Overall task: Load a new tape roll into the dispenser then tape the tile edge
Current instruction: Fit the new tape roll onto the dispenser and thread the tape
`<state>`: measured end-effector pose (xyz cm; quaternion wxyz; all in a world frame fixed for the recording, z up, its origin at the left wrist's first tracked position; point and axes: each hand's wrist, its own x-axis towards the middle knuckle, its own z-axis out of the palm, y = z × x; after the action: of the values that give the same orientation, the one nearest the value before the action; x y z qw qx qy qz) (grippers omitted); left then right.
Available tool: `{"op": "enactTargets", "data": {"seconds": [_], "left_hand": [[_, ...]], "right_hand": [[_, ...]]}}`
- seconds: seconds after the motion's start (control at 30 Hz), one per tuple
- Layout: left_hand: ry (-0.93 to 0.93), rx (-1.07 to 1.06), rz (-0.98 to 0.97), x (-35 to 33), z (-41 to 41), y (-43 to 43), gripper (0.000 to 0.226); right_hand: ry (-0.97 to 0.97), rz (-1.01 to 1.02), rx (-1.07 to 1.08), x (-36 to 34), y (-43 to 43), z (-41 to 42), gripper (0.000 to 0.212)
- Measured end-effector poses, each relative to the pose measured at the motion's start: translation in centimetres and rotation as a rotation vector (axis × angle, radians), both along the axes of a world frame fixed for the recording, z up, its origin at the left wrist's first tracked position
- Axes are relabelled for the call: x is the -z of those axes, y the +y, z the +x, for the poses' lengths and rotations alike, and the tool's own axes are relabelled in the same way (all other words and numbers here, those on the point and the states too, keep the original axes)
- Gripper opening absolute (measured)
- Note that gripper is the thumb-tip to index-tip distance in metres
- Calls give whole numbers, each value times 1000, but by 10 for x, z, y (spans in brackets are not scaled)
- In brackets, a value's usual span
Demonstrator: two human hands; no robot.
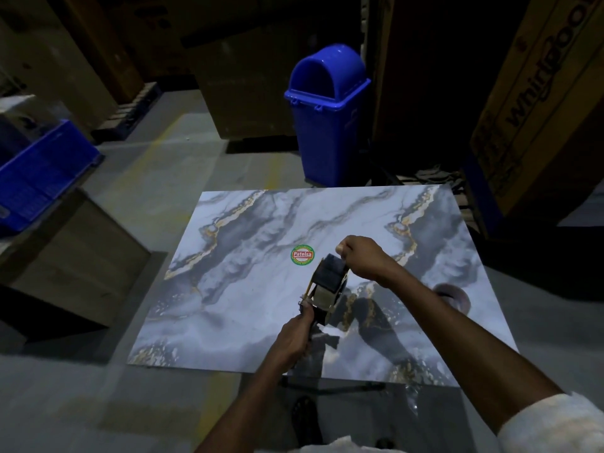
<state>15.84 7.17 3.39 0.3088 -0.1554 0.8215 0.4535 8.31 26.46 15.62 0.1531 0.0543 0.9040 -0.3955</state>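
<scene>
- Head view looks down on a marbled tile (248, 289) lying flat, with a round sticker (302, 255) near its middle.
- Tape dispenser (325, 286) is held up over the tile's centre, between both hands — clear of every edge.
- Left hand (292, 341) is closed round the dispenser's handle at its near end.
- Right hand (364, 256) is clamped on the far end, fingers pinched at the top of the frame; whether they hold tape or only the frame cannot be told in this dim light.
- A tape roll (452, 295) seems to lie near the tile's right edge, apart from both hands.
- Judgement: loading looks unfinished. A slip of the pinch could drop the dispenser onto the glossy tile, and the toothed blade sits close to the left fingers — poor light raises both risks.
</scene>
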Motion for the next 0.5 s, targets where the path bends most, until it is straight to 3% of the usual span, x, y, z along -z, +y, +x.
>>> {"op": "enactTargets", "data": {"seconds": [0.1, 0.3, 0.5], "left_hand": [[20, 33, -6, -1, -2, 4, 102], [70, 85, 21, -8, -1, -3, 86], [115, 62, 216, 6, 9, -13, 78]], "right_hand": [[58, 89, -119, -21, -13, 14, 21], [116, 136, -190, -29, -30, 27, 14], [144, 99, -214, -45, -31, 26, 18]]}}
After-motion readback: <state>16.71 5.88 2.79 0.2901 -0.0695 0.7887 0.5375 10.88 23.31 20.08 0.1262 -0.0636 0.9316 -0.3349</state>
